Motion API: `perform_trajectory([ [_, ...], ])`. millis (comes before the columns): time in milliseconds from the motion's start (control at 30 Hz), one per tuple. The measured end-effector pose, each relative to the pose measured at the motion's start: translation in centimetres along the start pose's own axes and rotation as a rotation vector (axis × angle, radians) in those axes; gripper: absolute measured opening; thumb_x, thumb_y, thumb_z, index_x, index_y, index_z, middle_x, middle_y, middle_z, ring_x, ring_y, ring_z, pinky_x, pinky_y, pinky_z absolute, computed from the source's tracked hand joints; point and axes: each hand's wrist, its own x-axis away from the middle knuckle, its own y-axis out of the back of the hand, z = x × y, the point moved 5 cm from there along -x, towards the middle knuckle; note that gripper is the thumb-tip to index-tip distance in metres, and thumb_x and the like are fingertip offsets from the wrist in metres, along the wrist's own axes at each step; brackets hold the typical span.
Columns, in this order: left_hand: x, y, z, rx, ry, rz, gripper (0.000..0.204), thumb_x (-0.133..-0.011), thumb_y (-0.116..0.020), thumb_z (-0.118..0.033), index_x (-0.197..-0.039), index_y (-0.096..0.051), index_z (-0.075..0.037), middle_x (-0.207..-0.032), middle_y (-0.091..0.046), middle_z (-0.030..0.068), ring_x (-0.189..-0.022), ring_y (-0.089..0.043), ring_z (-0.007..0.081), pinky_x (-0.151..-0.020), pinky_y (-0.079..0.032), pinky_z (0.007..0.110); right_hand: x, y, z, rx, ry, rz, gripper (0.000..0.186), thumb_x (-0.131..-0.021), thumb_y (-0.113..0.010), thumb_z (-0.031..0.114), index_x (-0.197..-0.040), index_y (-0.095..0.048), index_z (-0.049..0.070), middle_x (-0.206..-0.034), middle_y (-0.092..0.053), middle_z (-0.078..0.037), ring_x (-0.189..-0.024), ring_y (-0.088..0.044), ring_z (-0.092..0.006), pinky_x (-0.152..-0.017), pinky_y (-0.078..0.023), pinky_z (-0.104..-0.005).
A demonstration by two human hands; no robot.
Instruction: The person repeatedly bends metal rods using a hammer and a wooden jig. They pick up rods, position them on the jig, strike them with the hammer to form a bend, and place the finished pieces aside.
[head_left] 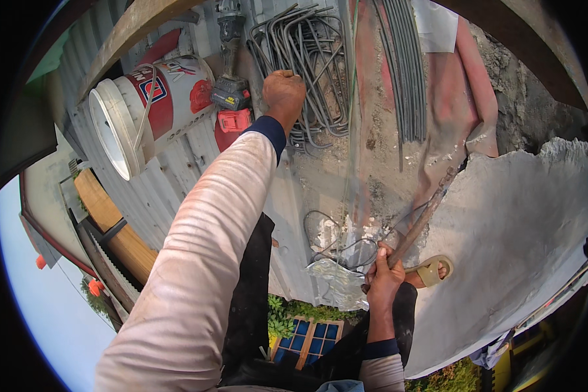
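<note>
Reaching out along the sleeved arm, the left hand (283, 93) sits at 12 o'clock, fist closed on the near ends of a bundle of bent steel stirrups (313, 72); the loops fan away from the knuckles toward 1 o'clock, lying flat on the corrugated metal sheet (170, 176), likely stacked there to stay within arm's reach. Right hand (383, 277), at 5 o'clock, wraps closed around the lower end of a rusty metal rod (421, 222), which slants up toward 2 o'clock (whether its far end touches the concrete cannot be told). Beside the left hand, at 11 o'clock: a cordless power tool (229, 65) with red battery, and a white bucket (144, 108) tipped on its side. Loose tie wire (330, 238) curls just left of the rod. Sandalled foot (431, 270) rests on the grey concrete slab (522, 222), bracing the stance, by appearance.
</note>
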Motion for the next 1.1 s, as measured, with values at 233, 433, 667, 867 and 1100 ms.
perform_trajectory([
  [233,0.8,-1.7,0.4,0.315,0.02,0.203,0.013,-0.099,-0.075,-0.009,-0.1,-0.075,0.004,-0.084,-0.076,0.0136,-0.068,-0.075,0.0244,-0.061,-0.061,0.037,0.0,-0.4,2.2,-0.043,-0.002,0.052,0.03,-0.112,-0.067,0.026,-0.13,-0.072,0.002,-0.06,-0.051,0.002,-0.046,-0.044,-0.0058,-0.043,-0.032,-0.0258],
  [433,-0.8,-2.8,0.2,-0.313,-0.242,0.207,0.01,-0.086,-0.078,-0.013,-0.078,-0.076,-0.006,-0.086,-0.079,0.0086,-0.076,-0.077,0.0298,-0.065,-0.061,0.043,-0.1,-0.5,2.8,-0.066,0.005,0.076,0.031,-0.113,-0.067,0.026,-0.131,-0.071,0.002,-0.059,-0.05,0.002,-0.045,-0.042,-0.0055,-0.042,-0.03,-0.026],
  [667,-3.1,-3.1,-0.1,-0.93,-0.595,0.218,0.016,-0.081,-0.086,-0.013,-0.095,-0.084,-0.005,-0.095,-0.081,0.0154,-0.095,-0.08,0.0337,-0.08,-0.062,0.042,0.0,-0.3,3.4,-0.118,-0.047,0.062,0.03,-0.113,-0.066,0.026,-0.13,-0.071,0.001,-0.059,-0.048,0.003,-0.044,-0.042,-0.0055,-0.042,-0.031,-0.0267],
  [867,-0.5,-1.8,-0.5,-0.249,0.055,0.037,0.02,-0.088,-0.085,-0.017,-0.099,-0.083,-0.001,-0.101,-0.081,0.0208,-0.103,-0.079,0.0364,-0.095,-0.06,0.043,0.1,0.1,3.8,-0.082,-0.027,0.07,0.03,-0.113,-0.065,0.026,-0.129,-0.069,0.001,-0.06,-0.046,0.003,-0.044,-0.04,-0.0064,-0.042,-0.033,-0.0267],
  [1100,2.3,-0.9,-6.0,-0.516,-0.318,-0.088,0.031,-0.093,-0.084,-0.025,-0.098,-0.078,0.005,-0.092,-0.078,0.0183,-0.076,-0.077,0.0302,-0.077,-0.061,0.043,0.4,1.2,4.2,-0.118,-0.035,0.064,0.029,-0.113,-0.066,0.024,-0.127,-0.069,-0.001,-0.06,-0.047,0.003,-0.043,-0.04,-0.0071,-0.042,-0.034,-0.0273],
])
